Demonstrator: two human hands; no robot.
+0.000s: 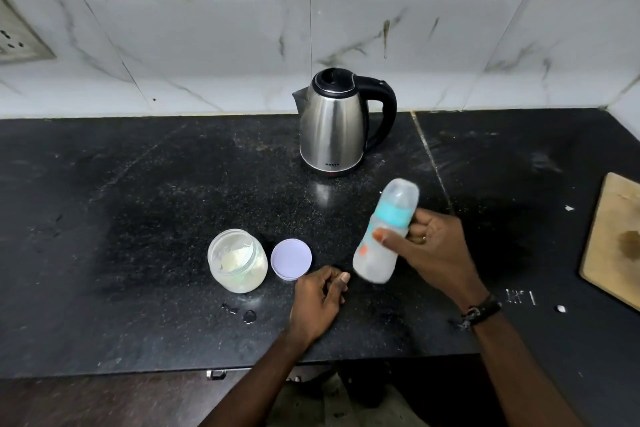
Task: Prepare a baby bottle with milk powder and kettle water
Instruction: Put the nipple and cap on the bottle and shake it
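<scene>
Head view, looking down on a black speckled stone bench (138,184) against a white marbled tile wall (415,45).

Right hand (433,246) curled round a baby bottle (384,236), thumb across its front, fingers behind; bottle held off the bench, tilted with the top leaning away and to the right, cap end toward the kettle. Bottle blurred; teal collar under a clear cap, cloudy pale body with small orange marks. Whether liquid sits inside cannot be told through the blur. Dark band (479,312) on the right wrist.

Left hand (320,295) down on the bench near the front edge, fingers loosely curled, gripping nothing, just beside the bottle's lower end and not touching it.

Steel kettle (332,125) upright at the back of the bench near the wall, black lid closed, black handle to the right, spout to the left, well apart from both hands.

Clear powder jar (237,262) standing open left of the left hand, pale milk powder inside. Lilac lid (291,258) lying flat just beside the jar, between jar and left hand.

Small wet drops (247,315) on the bench in front of the jar.

Wooden board (616,239) at the far right edge, partly out of frame. Wall socket (17,38) at upper left.
</scene>
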